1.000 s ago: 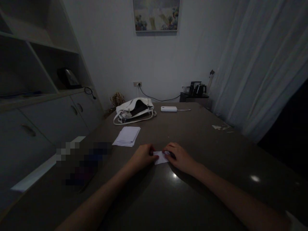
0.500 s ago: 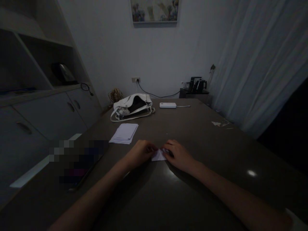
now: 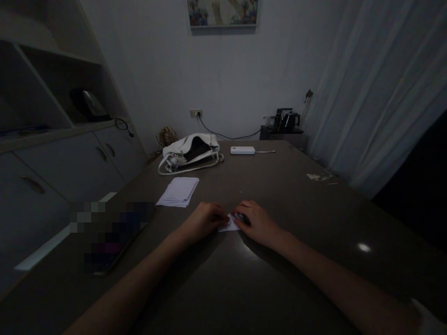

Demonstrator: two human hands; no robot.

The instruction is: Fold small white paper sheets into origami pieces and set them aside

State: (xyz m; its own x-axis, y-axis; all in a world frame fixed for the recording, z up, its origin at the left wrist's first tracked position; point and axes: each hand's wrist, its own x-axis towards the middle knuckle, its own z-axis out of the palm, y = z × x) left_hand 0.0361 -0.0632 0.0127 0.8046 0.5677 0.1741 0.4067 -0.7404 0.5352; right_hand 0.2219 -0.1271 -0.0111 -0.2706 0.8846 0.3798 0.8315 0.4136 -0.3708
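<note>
A small white piece of paper (image 3: 229,224) lies on the dark brown table (image 3: 279,195), folded into a small pointed shape. My left hand (image 3: 203,219) has its fingers curled and pinched on the paper's left side. My right hand (image 3: 257,221) presses its fingertips on the paper's right side, fingers bent together. Both hands meet over the paper, which is mostly hidden under them. A stack of white paper sheets (image 3: 178,191) lies a little beyond my left hand.
A white handbag (image 3: 190,152) lies at the table's far end beside a white power bank (image 3: 242,150) with a cable. White scraps (image 3: 317,177) sit near the right edge. Cabinets (image 3: 52,167) stand left, a curtain (image 3: 377,93) right, a kettle (image 3: 286,121) behind.
The visible paper has shrunk from a flat rectangle to a small pointed shape as my hands closed over it. The view has tilted down slightly.
</note>
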